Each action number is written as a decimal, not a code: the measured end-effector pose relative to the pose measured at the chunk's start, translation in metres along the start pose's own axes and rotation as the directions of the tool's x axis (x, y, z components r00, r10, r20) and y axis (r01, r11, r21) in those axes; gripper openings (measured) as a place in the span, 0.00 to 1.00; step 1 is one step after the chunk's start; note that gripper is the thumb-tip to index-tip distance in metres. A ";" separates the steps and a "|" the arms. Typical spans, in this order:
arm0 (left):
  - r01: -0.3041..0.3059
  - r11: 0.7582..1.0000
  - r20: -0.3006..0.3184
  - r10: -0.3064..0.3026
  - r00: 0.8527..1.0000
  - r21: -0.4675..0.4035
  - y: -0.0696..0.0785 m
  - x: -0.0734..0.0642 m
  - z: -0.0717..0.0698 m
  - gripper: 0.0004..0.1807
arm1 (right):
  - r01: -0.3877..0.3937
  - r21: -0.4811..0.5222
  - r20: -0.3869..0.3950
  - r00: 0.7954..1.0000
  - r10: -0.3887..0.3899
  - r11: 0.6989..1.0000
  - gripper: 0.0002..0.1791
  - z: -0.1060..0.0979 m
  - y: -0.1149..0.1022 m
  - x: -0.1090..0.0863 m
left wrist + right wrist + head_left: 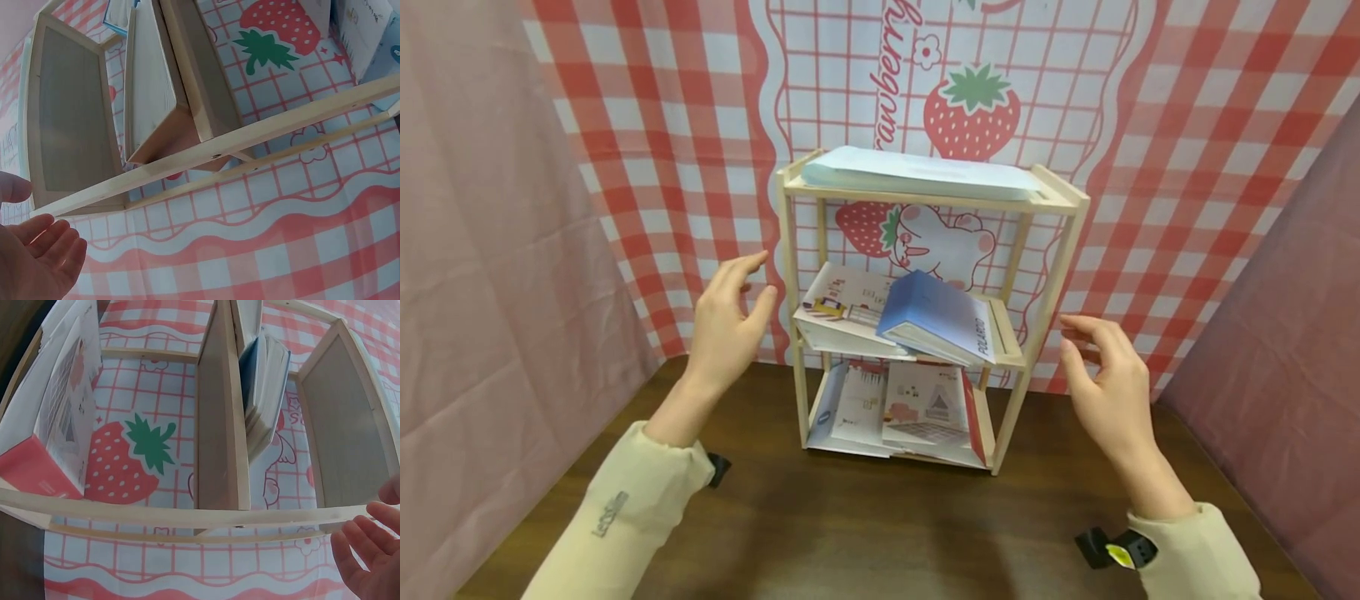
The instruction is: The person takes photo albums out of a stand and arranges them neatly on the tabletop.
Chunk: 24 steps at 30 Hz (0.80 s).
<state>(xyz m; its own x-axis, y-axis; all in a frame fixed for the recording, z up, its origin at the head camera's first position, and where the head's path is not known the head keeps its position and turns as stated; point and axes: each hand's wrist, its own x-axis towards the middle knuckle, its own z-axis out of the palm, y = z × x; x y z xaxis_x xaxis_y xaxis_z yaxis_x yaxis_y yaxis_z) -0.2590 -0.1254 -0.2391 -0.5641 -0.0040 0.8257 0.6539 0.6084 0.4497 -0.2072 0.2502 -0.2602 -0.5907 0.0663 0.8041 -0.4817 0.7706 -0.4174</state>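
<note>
A small three-tier wooden shelf [1051, 283] stands between my hands. My left hand [726, 321] is raised at its left side, fingers loosely bent and apart from the thumb, holding nothing. On the right, my other hand [1108, 387] hovers beside the front post, equally without a hold. A blue book [936, 308] marked POLAROID leans on a white illustrated book [842, 308] on the middle tier. In the left wrist view, the left fingertips [47, 228] are near the frame's upper end; the right wrist view has the right fingers [353, 544] near the opposite side.
A pale blue, flat book or stack [917, 173] lies on the top tier. Several illustrated books [925, 408] fill the bottom tier. The shelf stands on a dark wooden table [850, 533], before a red checked strawberry cloth [715, 125]. Pink cloth [482, 250] hangs at both sides.
</note>
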 end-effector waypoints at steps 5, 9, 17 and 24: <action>-0.006 1.000 -0.002 0.006 1.000 0.000 0.001 0.004 -0.001 0.20 | 0.026 0.022 0.001 1.000 -0.026 0.999 0.14 0.001 -0.003 0.005; -0.007 1.000 -0.008 0.007 1.000 -0.002 0.003 0.007 -0.002 0.21 | 0.050 0.037 -0.002 0.999 -0.050 0.998 0.16 0.001 -0.007 0.009; -0.010 1.000 -0.001 0.010 1.000 -0.024 0.010 0.014 0.001 0.21 | 0.073 0.039 -0.029 0.997 -0.072 0.997 0.18 0.002 -0.012 0.015; -0.048 0.998 -0.011 0.047 0.999 -0.031 0.017 0.020 0.002 0.21 | 0.105 0.082 -0.063 0.993 -0.100 0.991 0.23 -0.003 -0.036 0.020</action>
<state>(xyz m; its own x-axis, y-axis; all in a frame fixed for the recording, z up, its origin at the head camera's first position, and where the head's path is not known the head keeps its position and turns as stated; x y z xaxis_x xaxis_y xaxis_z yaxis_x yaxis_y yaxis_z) -0.2602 -0.1134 -0.2151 -0.5271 0.0163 0.8496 0.6953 0.5832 0.4201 -0.1999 0.2255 -0.2278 -0.4971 0.0287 0.8672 -0.5928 0.7186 -0.3636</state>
